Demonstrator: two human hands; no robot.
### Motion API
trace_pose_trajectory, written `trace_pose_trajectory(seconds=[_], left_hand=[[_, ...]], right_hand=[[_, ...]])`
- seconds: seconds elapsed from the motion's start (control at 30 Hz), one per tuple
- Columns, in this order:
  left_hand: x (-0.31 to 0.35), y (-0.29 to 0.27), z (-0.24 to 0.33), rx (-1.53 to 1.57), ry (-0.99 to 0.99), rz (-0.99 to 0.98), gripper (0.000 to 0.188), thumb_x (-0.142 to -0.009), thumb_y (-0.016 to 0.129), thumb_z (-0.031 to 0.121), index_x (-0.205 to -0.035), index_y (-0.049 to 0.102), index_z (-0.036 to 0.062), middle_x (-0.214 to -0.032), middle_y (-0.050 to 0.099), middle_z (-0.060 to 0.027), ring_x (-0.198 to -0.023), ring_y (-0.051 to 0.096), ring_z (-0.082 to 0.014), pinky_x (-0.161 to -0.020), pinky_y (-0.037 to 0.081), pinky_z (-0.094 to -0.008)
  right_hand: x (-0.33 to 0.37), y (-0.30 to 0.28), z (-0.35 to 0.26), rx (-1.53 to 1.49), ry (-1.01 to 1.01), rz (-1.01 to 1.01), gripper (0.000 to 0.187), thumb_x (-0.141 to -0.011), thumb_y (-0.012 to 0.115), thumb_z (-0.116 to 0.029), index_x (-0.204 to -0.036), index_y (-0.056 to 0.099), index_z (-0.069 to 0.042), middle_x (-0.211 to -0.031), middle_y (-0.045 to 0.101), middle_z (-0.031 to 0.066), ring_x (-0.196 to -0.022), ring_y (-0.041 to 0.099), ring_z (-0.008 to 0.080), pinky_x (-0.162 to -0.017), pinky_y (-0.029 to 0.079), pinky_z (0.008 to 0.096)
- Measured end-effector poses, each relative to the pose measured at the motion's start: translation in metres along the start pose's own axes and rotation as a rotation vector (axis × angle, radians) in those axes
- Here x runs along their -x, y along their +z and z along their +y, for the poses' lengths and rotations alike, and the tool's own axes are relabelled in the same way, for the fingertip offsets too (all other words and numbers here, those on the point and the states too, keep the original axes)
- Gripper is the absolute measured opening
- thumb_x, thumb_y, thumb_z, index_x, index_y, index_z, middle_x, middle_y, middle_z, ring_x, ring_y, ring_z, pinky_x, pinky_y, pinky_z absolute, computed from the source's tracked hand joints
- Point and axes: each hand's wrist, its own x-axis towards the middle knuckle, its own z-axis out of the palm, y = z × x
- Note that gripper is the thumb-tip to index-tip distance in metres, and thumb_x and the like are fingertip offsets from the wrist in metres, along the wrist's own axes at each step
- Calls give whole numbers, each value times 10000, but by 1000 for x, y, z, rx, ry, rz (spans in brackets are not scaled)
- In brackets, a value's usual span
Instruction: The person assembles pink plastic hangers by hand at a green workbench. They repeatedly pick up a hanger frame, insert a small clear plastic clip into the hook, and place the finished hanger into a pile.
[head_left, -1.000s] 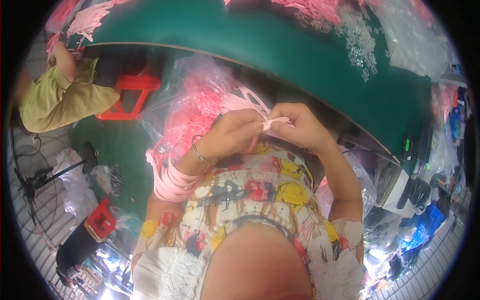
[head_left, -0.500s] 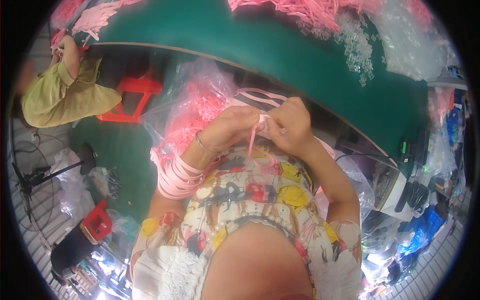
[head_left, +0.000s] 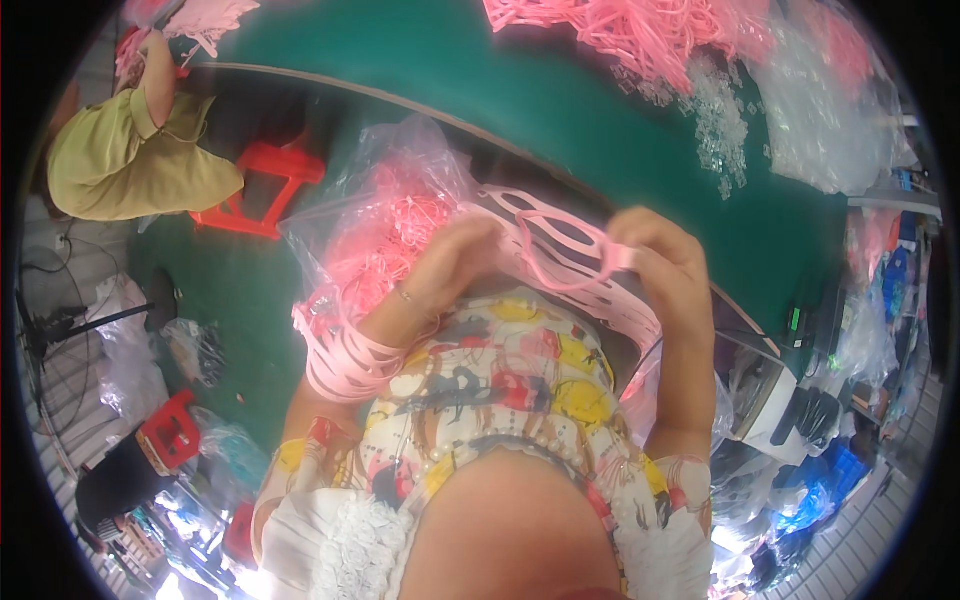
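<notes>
"Two clear bags catch my eye. What's in them?"

"The floppy bag (head_left: pixel 425 150) beside the left arm holds a tangle of pink strands (head_left: pixel 405 225). On the green counter (head_left: pixel 400 60) lies the crumpled bag (head_left: pixel 815 130); pink shows at its upper end, but I can't tell whether it's inside. Loose clear pieces (head_left: pixel 722 135) lie just beside it, next to a pink heap (head_left: pixel 630 30)."

"Any elbow room?"

"The counter's near edge curves just beyond the hands, and a broad bare stretch runs between that edge and the heap."

"And the pink loop (head_left: pixel 612 262)?"

"Pinched at one end in the right hand's (head_left: pixel 672 255) grip, thumb against fingers. It reaches leftward over the pale slotted strips (head_left: pixel 625 315) by the person's lap, into the space between the hands."

"The left hand (head_left: pixel 462 248)?"

"Blurred, fingers bent, near those strips. I can't tell whether its grip has anything. Pink bands (head_left: pixel 345 365) circle that forearm."
</notes>
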Motion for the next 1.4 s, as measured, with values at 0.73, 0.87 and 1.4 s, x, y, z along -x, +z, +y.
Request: trace_pose_trajectory(seconds=[0.73, 0.87, 1.4], left_hand=[[-18, 47, 19, 285, 49, -273, 325, -967, 470, 263, -1101, 554, -21, -703, 376, 26, -644, 363, -103, -614, 335, -259], [4, 87, 33, -91, 83, -298, 371, -969, 493, 332, -1035, 581, -22, -726, 424, 26, -652, 376, -83, -605, 336, -244], [24, 133, 30, -727, 231, -301, 290, -901, 531, 114, -1174, 521, 18, -998, 561, -19, -920, 516, -75, -784, 434, -243]], right_hand=[[73, -35, 25, -599, -218, 230, 176, -886, 588, -209, -835, 503, -63, -671, 415, 38, -577, 336, 145, -551, 243, 313], [62, -11, 56, -629, -80, 224, 209, -874, 584, -217, -921, 540, -18, -734, 506, 76, -648, 438, 173, -614, 346, 323], [52, 3, 36, 397, -205, 492, 542, -737, 677, -20, -1244, 488, -2, -1040, 485, 75, -894, 470, 140, -765, 409, 241]])
